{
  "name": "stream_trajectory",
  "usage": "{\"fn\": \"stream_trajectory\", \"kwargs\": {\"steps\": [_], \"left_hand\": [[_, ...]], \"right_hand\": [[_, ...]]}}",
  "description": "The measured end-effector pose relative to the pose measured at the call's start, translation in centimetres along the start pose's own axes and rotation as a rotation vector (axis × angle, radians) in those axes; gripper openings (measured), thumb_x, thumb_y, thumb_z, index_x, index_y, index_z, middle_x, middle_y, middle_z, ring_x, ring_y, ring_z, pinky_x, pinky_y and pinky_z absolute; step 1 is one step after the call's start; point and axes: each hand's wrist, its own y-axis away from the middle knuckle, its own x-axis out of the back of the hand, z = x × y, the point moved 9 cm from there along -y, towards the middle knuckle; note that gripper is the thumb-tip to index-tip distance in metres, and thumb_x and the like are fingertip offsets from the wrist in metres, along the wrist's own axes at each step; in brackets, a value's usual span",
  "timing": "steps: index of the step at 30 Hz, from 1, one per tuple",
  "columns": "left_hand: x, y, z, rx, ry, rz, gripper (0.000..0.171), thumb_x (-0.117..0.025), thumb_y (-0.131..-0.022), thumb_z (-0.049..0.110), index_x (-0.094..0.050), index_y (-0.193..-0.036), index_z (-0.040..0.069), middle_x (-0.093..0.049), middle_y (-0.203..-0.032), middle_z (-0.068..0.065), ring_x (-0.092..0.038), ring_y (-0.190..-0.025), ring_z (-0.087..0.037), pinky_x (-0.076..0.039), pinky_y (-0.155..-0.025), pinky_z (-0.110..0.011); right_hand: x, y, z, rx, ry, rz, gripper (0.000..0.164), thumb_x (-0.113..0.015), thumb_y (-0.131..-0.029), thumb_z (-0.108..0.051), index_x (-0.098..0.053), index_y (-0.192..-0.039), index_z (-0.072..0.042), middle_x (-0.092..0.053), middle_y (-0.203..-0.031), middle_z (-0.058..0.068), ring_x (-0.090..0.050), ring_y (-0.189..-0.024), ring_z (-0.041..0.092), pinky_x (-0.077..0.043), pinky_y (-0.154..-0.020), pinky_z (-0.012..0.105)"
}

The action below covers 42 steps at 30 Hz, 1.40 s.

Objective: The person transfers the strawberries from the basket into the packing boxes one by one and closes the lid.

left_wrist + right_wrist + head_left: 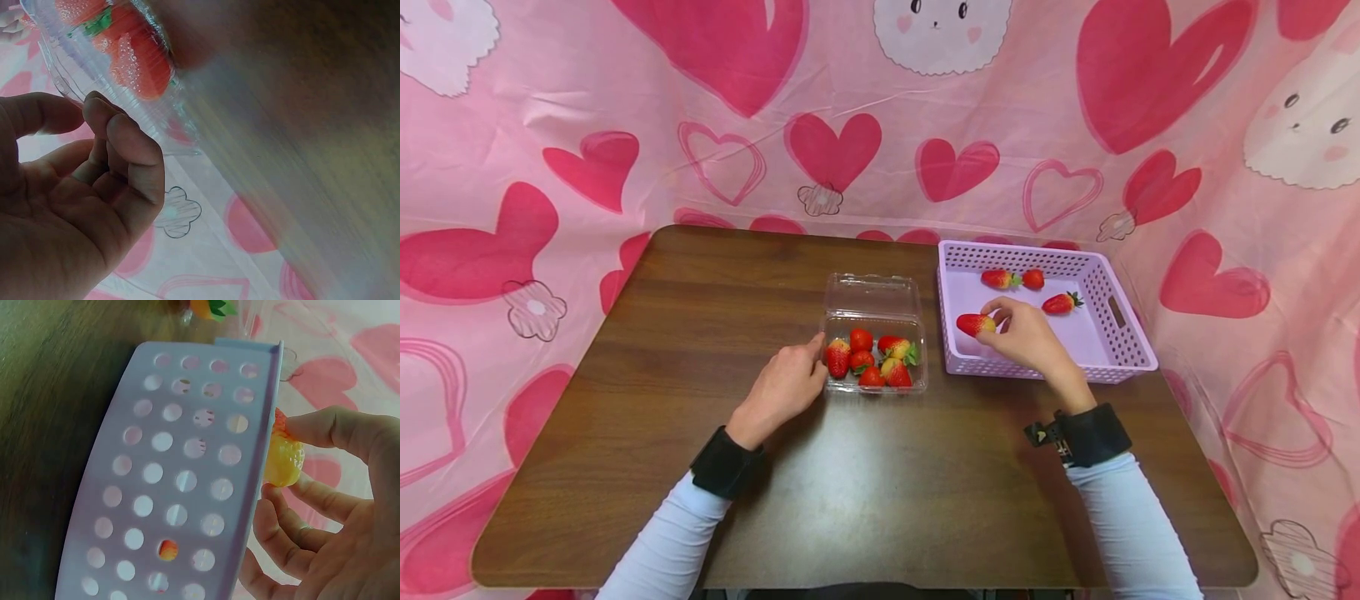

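Observation:
A clear plastic clamshell box [874,293] stands on the table with its lid raised at the back. Several strawberries [861,340], red and yellow with green leaves, lie inside it. My left hand [782,385] is at the box's left side; in the left wrist view, its thumb and curled forefinger pinch the rim. Over the front left of a lilac basket [1123,335], my right hand [1028,335] pinches a red strawberry [972,323] with a yellow end between thumb and fingers. The right wrist view shows this strawberry [286,459] beside the basket's rim, partly hidden by its wall.
Three more strawberries [1060,303] lie in the basket, toward its back. Its walls are perforated, and it stands at the table's right, just right of the box. The brown wooden table [715,283] meets a pink heart-printed cloth [880,200] at the back and sides.

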Motion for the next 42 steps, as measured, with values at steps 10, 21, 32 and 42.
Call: {"fn": "stream_trajectory", "kwargs": {"steps": [10,21,32,42], "left_hand": [[0.0,0.0,-0.1,0.008,0.006,-0.006,0.056,-0.061,-0.100,0.009,-0.049,-0.152,-0.008,-0.052,-0.068,-0.005,-0.042,-0.053,-0.020,-0.040,-0.049,-0.032],[0.0,0.0,0.0,0.011,0.003,-0.007,0.056,-0.062,-0.100,0.009,-0.049,-0.152,-0.008,-0.052,-0.068,-0.005,-0.042,-0.052,-0.020,-0.040,-0.050,-0.032],[-0.1,0.1,-0.1,0.012,-0.002,-0.010,0.056,-0.061,-0.100,0.010,-0.049,-0.152,-0.008,-0.051,-0.068,-0.005,-0.042,-0.053,-0.020,-0.040,-0.050,-0.032],[-0.1,0.1,-0.1,0.005,-0.003,-0.003,0.056,-0.061,-0.100,0.008,-0.049,-0.152,-0.008,-0.051,-0.068,-0.005,-0.041,-0.053,-0.019,-0.039,-0.050,-0.032]], "right_hand": [[-0.2,0.0,-0.8,0.012,0.004,0.006,0.035,-0.078,-0.090,-0.022,-0.069,-0.118,-0.003,-0.071,-0.102,0.017,-0.060,-0.083,0.030,-0.050,-0.070,0.040],[-1.2,0.0,-2.2,0.053,-0.006,-0.006,0.036,-0.079,-0.088,-0.021,-0.069,-0.118,-0.004,-0.071,-0.099,0.015,-0.060,-0.084,0.029,-0.051,-0.072,0.040],[-2.5,0.0,-4.2,0.109,-0.033,-0.002,0.033,-0.080,-0.087,-0.019,-0.070,-0.115,-0.004,-0.070,-0.096,0.013,-0.060,-0.086,0.031,-0.050,-0.073,0.041],[-3.6,0.3,-5.4,0.125,-0.059,-0.041,0.034,-0.081,-0.087,-0.020,-0.071,-0.117,-0.006,-0.069,-0.097,0.010,-0.059,-0.088,0.032,-0.051,-0.071,0.040]]}}
